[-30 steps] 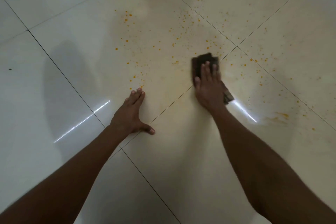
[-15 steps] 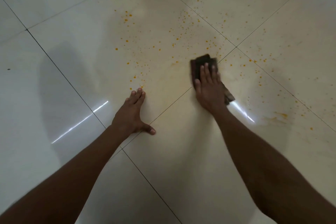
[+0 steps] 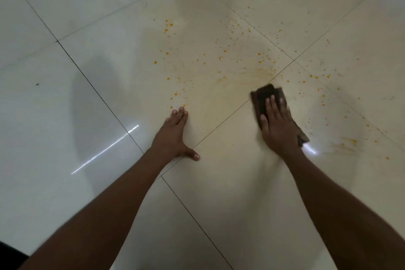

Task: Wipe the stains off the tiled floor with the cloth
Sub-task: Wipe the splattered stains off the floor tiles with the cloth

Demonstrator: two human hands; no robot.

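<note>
Right hand (image 3: 277, 129) is flat with straight fingers, pressing the dark cloth (image 3: 266, 96) onto the floor (image 3: 219, 193) right by a grout line (image 3: 221, 128). Left hand (image 3: 174, 136) is spread open on the tile, propping the body up, holding nothing.

Biggest risk I'd say is smearing — there's a yellowish haze (image 3: 258, 74) just above the cloth, so a loaded cloth could spread colour around instead of lifting it, especially into the grout. Orange spots (image 3: 219, 57) are scattered wide, easy to miss the far ones. Also the left fingertips sit right next to some spots — could get tracked. Glossy damp tile, so the bracing hand might slip.
</note>
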